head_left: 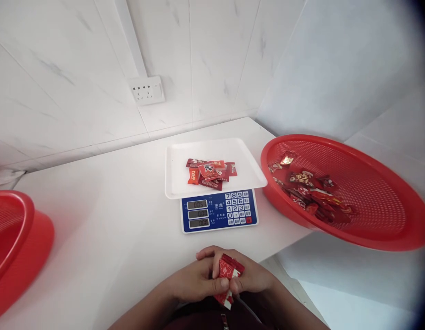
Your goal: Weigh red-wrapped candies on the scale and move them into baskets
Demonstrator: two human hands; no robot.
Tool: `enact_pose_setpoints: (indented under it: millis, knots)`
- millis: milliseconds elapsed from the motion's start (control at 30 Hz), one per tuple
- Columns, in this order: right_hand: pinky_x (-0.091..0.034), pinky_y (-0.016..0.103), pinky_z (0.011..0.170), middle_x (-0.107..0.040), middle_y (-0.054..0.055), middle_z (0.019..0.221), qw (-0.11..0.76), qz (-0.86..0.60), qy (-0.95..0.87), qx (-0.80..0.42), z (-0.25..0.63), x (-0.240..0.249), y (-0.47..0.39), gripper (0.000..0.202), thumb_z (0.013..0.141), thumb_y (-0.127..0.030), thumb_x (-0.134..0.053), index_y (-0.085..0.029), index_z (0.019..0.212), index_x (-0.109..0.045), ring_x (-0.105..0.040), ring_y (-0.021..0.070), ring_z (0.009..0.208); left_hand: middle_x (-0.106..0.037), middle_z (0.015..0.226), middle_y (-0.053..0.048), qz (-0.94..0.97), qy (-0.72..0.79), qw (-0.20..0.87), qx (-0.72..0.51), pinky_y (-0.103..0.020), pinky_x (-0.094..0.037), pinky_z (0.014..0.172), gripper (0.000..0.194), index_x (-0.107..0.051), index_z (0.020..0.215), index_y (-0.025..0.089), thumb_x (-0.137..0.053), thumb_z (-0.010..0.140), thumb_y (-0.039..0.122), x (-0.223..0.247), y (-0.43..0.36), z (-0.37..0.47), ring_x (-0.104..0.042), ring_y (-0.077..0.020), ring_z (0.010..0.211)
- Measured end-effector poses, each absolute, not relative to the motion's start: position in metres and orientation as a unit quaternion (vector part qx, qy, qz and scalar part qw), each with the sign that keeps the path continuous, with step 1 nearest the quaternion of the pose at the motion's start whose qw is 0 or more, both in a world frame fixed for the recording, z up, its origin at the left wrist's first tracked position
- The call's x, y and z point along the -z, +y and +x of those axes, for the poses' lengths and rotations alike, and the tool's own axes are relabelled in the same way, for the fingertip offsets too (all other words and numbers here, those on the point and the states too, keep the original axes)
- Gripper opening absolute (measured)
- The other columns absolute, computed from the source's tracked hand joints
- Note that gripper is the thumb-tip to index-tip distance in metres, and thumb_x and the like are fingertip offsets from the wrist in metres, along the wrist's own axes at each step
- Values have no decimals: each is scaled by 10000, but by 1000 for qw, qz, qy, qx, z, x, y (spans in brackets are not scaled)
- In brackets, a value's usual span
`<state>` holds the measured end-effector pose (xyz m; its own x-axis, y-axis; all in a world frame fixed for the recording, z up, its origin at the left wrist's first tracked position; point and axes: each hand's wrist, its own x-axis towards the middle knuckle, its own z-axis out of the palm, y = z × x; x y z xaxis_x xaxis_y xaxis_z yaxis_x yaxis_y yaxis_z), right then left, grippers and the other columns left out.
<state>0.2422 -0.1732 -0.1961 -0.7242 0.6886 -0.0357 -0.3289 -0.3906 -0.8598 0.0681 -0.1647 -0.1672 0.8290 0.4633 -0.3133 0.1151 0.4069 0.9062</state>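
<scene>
Close to my body, in front of the table's near edge, my left hand (201, 279) and my right hand (251, 275) are closed together around red snack packets (230, 268). Both thumbs press on the packets; how many there are is partly hidden by my fingers. Beyond my hands stands a digital scale (219, 217) with a blue keypad panel and three small displays. Its white tray (248, 172) carries a small pile of red and dark red wrapped snacks (210, 173).
To the right, a red perforated basket (370, 192) holds several wrapped snacks (311, 195) and overhangs the table edge. Another red basket (33, 238) stands at the left on the white table (123, 220). A power socket (146, 90) is on the tiled wall behind.
</scene>
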Motion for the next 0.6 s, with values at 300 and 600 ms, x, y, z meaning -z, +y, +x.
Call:
enact_pose_setpoints:
  millis: [300,600]
  knots:
    - [-432,402,841,-618,137,1100,393,-201,-423,-791,236,198,-172,440,731,-602,-606,-169,800,-647,-592,252,948,-711,880,-80,515,287,803,-85,-344,-484,780,541,-720,995,185,-555,745,636,161,-165,71,-649,-234,822]
    - [-430,382,810,-716,99,849,465,-181,-252,-829,233,208,-174,279,813,-468,-582,-192,783,-608,-645,230,847,-734,922,-26,694,378,611,-53,-276,-468,783,265,-735,945,254,-593,805,430,124,-159,47,-650,-227,860]
